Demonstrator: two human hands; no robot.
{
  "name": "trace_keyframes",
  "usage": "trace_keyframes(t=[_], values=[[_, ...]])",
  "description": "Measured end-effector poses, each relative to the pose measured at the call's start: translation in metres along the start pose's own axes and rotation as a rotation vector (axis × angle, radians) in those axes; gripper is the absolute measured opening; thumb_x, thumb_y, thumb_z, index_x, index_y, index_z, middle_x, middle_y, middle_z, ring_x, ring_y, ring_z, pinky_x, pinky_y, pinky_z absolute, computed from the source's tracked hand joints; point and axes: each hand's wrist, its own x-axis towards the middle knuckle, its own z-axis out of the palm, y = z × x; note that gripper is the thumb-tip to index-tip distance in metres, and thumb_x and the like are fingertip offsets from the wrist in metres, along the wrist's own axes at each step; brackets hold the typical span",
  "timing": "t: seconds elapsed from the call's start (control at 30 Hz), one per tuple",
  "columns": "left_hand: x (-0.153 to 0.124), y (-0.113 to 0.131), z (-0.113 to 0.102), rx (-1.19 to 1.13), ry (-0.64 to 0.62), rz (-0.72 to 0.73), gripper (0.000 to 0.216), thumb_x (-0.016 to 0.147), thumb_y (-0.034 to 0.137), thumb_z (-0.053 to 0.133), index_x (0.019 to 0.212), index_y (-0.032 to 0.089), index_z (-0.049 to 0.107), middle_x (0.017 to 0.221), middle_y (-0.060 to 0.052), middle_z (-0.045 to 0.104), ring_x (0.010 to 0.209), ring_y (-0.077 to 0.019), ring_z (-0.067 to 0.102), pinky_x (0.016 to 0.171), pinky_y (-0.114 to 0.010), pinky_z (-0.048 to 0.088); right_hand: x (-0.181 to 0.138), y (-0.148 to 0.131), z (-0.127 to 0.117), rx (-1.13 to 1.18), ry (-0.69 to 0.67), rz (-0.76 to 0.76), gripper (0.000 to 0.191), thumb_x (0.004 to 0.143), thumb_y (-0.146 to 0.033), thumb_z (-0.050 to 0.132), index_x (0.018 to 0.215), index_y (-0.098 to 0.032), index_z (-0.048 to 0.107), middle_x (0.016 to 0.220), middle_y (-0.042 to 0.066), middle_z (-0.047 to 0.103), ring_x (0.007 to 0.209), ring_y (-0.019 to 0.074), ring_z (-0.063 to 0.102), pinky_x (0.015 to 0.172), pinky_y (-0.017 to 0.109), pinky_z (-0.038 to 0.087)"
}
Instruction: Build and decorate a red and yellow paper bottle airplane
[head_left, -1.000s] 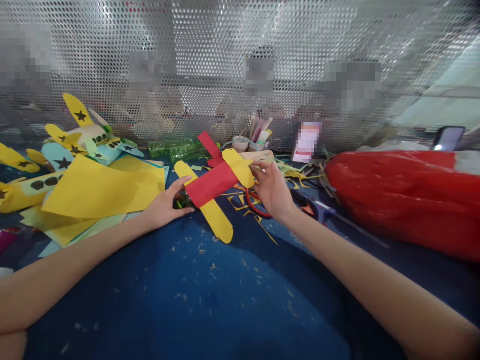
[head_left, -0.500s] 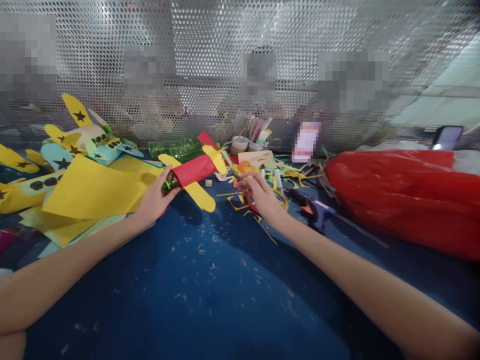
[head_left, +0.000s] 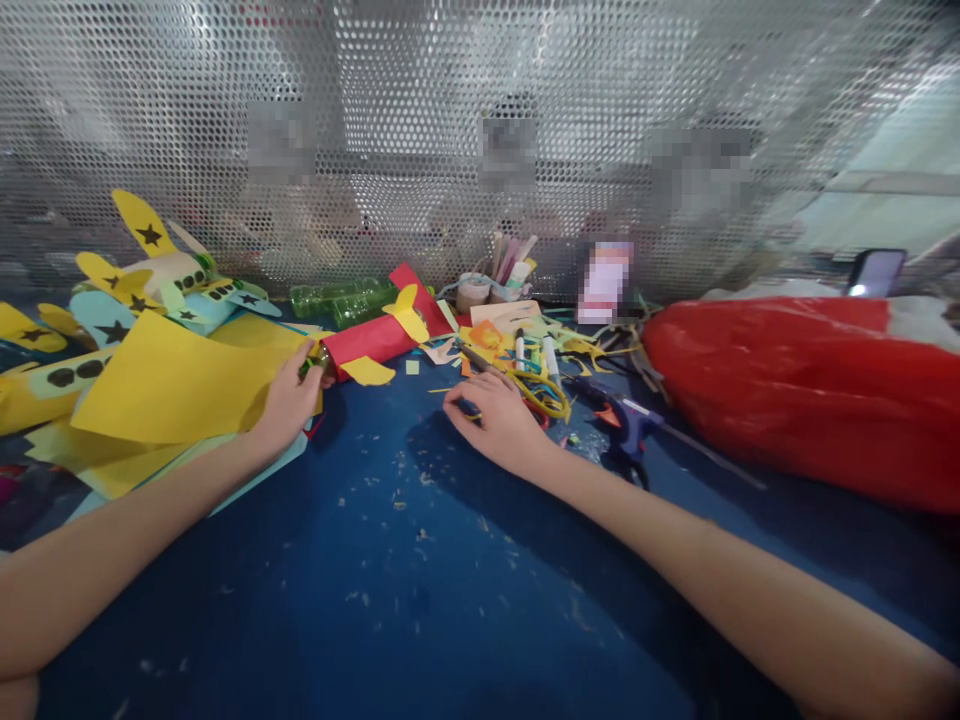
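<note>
From here, the left hand (head_left: 289, 398) wraps one end of a red paper plane (head_left: 371, 343) stretching beyond its fingers, seemingly steadying it; the right hand (head_left: 501, 415) curls beside yellow-handled scissors (head_left: 537, 379), contents unclear.

Can't read any text, brand or number. Can make out solid black stars (head_left: 149, 236) on a yellow wing (head_left: 133, 210) and a light-blue wing (head_left: 91, 312) of the paper planes at left. Can see a pale strip (head_left: 636, 407) on the glue gun (head_left: 632, 432), too small to read. Can't read the lit screen (head_left: 604, 280) either: pixelated.
</note>
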Motion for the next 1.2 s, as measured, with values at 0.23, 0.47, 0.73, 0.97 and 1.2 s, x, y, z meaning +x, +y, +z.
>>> trace_keyframes(t=[0.23, 0.47, 0.73, 0.97, 1.2], values=[[-0.002, 0.016, -0.003, -0.129, 0.094, -0.166, 0.045, 0.088, 0.020, 0.043, 0.132, 0.021, 0.052, 0.086, -0.005, 0.072, 0.083, -0.0211, 0.071, 0.090, -0.041, 0.052, -0.002, 0.000, -0.002, -0.035, -0.007, -0.002, 0.014, 0.088, -0.021, 0.052, 0.079, -0.024, 0.063, 0.084, 0.002, 0.072, 0.091, 0.0235, 0.066, 0.112, 0.058, 0.023], [0.000, 0.005, -0.007, 0.084, 0.182, -0.005, 0.038, 0.085, 0.024, 0.052, 0.122, 0.022, 0.058, 0.126, -0.012, 0.062, 0.118, -0.0330, 0.057, 0.100, -0.054, 0.044, -0.001, 0.002, 0.001, -0.008, -0.068, -0.053, 0.017, 0.089, -0.021, 0.052, 0.079, -0.024, 0.066, 0.088, 0.004, 0.072, 0.098, 0.0229, 0.066, 0.112, 0.055, 0.028], [-0.013, 0.026, -0.005, 0.195, 0.267, 0.249, 0.047, 0.080, 0.009, 0.052, 0.123, 0.027, 0.053, 0.123, -0.011, 0.055, 0.126, -0.0349, 0.045, 0.108, -0.061, 0.035, 0.018, 0.029, -0.029, -0.280, -0.061, 0.128, 0.026, 0.091, -0.022, 0.046, 0.097, -0.020, 0.071, 0.090, 0.012, 0.073, 0.091, 0.0310, 0.064, 0.085, 0.049, 0.047], [-0.030, 0.051, 0.003, 0.387, 0.115, 0.701, 0.019, 0.085, 0.020, 0.055, 0.097, 0.027, 0.068, 0.106, -0.007, 0.059, 0.107, -0.0271, 0.055, 0.103, -0.049, 0.041, 0.056, 0.100, -0.045, -0.460, -0.259, 0.372, 0.039, 0.090, -0.018, 0.044, 0.118, -0.016, 0.071, 0.109, 0.017, 0.072, 0.114, 0.0335, 0.056, 0.090, 0.041, 0.046], [-0.045, 0.085, 0.021, 0.367, -0.145, 0.854, 0.016, 0.088, 0.020, 0.053, 0.091, 0.021, 0.068, 0.093, -0.006, 0.068, 0.103, -0.0272, 0.053, 0.094, -0.047, 0.047, 0.084, 0.127, -0.023, -0.471, -0.314, 0.434, 0.037, 0.078, -0.015, 0.062, 0.112, -0.025, 0.075, 0.106, 0.014, 0.073, 0.108, 0.0332, 0.061, 0.088, 0.041, 0.046]])
